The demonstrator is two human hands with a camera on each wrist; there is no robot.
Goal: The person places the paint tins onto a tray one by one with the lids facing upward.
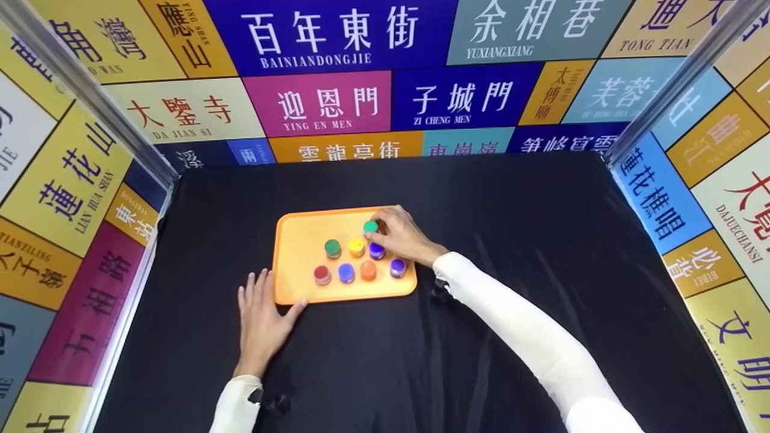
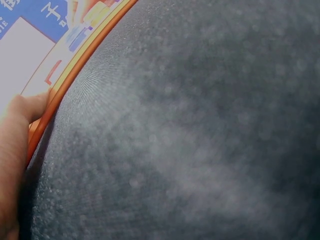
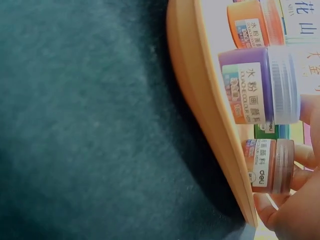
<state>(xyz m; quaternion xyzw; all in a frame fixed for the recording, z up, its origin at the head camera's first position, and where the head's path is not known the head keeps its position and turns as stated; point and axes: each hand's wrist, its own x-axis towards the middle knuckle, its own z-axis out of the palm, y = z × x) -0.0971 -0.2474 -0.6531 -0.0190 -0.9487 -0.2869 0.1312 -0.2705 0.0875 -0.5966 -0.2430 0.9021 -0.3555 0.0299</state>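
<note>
Orange plastic tray (image 1: 289,288) sits on the black-clothed bench (image 1: 481,337), carrying small paint pots. The right hand (image 1: 404,237) reaches over its far right corner, its grip closed by the fingertips around a brown pot (image 3: 269,166) beside the green-lidded one (image 1: 370,227). Lifting it straight up would best avoid knocking neighbours. The left hand (image 1: 260,316) lies flat, fingers straight, thumb touching the tray's near edge.

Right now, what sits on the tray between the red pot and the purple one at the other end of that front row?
In the head view, the blue pot and the orange pot stand between the red pot and the purple pot.
</note>
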